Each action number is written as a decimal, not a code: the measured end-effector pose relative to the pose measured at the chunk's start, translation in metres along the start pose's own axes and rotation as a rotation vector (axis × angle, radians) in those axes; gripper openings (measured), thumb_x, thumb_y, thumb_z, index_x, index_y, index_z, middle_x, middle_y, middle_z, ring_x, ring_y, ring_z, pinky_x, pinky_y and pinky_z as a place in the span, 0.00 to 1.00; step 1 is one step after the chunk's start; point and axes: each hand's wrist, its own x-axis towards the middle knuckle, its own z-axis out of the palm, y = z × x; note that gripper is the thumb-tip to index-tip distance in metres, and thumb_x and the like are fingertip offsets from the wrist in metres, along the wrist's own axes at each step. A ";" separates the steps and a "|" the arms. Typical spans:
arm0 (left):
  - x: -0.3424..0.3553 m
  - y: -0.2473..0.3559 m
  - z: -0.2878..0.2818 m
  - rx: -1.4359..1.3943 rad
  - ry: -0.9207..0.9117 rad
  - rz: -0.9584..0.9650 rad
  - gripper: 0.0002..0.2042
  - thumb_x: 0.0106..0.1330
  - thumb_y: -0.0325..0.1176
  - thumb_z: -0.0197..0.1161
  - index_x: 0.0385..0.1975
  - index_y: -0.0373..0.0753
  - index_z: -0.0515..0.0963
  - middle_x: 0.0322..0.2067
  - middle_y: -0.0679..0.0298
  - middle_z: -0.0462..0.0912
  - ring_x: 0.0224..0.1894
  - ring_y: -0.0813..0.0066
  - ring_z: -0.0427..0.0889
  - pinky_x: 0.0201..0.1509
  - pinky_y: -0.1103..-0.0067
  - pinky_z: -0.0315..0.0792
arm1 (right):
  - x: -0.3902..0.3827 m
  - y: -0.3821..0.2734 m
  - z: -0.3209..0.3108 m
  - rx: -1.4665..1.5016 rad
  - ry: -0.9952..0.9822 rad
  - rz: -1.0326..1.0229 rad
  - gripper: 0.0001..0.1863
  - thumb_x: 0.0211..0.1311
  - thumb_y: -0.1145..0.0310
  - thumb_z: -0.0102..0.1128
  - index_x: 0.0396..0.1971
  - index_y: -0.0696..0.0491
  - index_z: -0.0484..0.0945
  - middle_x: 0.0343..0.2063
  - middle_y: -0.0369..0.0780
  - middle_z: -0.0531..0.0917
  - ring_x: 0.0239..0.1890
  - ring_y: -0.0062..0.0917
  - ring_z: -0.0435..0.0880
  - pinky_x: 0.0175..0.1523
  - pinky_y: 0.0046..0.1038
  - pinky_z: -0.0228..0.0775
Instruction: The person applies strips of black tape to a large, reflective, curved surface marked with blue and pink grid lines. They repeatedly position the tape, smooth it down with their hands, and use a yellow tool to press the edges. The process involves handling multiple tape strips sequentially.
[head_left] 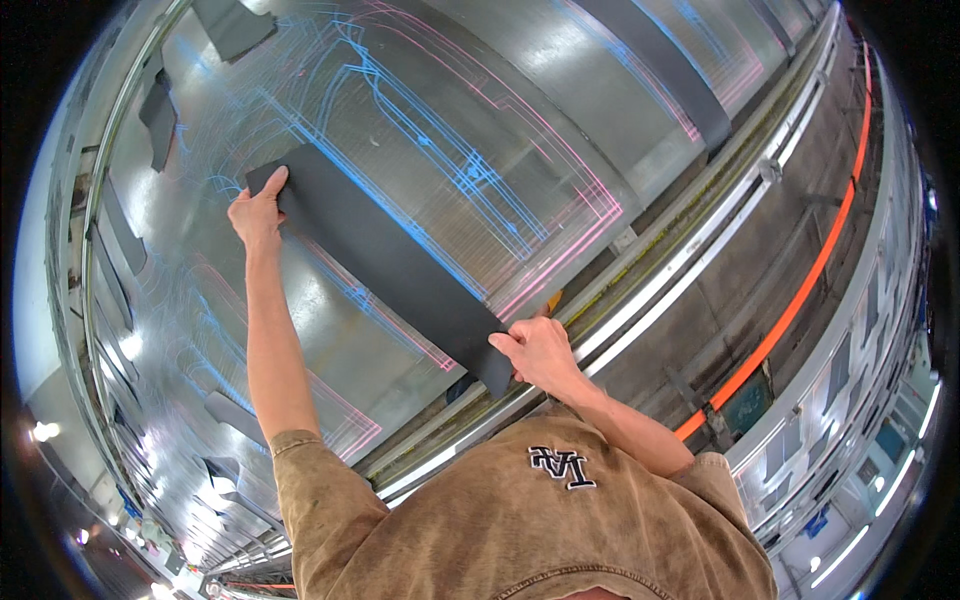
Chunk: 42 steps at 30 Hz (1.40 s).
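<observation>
A long dark grey rectangular sheet (385,265) lies diagonally over a metal surface (420,60) marked with blue and pink lines. My left hand (258,208) is closed on the sheet's upper-left end, thumb on top. My right hand (540,352) pinches the lower-right end, near the surface's edge. The fingers under the sheet are hidden, and I cannot tell whether the strip touches the surface along its whole length.
More dark pieces (235,22) lie along the far left, and another dark strip (705,105) lies at the upper right. A steel rail (690,261) runs along the near right edge, with an orange line (790,320) beyond it.
</observation>
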 end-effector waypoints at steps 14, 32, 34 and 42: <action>-0.014 0.015 0.001 0.158 0.076 -0.044 0.18 0.47 0.43 0.76 0.29 0.35 0.84 0.23 0.62 0.84 0.21 0.74 0.81 0.26 0.77 0.76 | 0.001 0.007 0.004 0.054 -0.033 0.004 0.19 0.63 0.63 0.63 0.19 0.64 0.79 0.13 0.41 0.80 0.14 0.21 0.82 0.17 0.21 0.72; -0.016 0.016 -0.004 0.229 0.041 -0.099 0.17 0.47 0.46 0.74 0.30 0.41 0.86 0.22 0.66 0.84 0.24 0.72 0.82 0.36 0.73 0.75 | -0.001 0.003 0.006 0.086 -0.027 0.047 0.20 0.63 0.62 0.64 0.17 0.63 0.78 0.11 0.41 0.79 0.13 0.21 0.82 0.17 0.23 0.71; -0.015 0.015 -0.004 0.247 0.052 -0.096 0.17 0.47 0.47 0.74 0.31 0.41 0.86 0.24 0.65 0.85 0.27 0.70 0.83 0.38 0.72 0.76 | -0.001 0.003 0.006 0.089 -0.026 0.050 0.20 0.63 0.62 0.64 0.17 0.63 0.78 0.11 0.41 0.79 0.13 0.21 0.82 0.17 0.23 0.71; -0.013 0.013 -0.002 0.301 0.061 -0.098 0.18 0.47 0.48 0.73 0.34 0.42 0.87 0.29 0.65 0.87 0.34 0.68 0.85 0.43 0.69 0.76 | -0.001 0.001 0.006 0.088 -0.029 0.056 0.21 0.63 0.61 0.64 0.17 0.63 0.78 0.12 0.41 0.80 0.14 0.22 0.82 0.16 0.23 0.71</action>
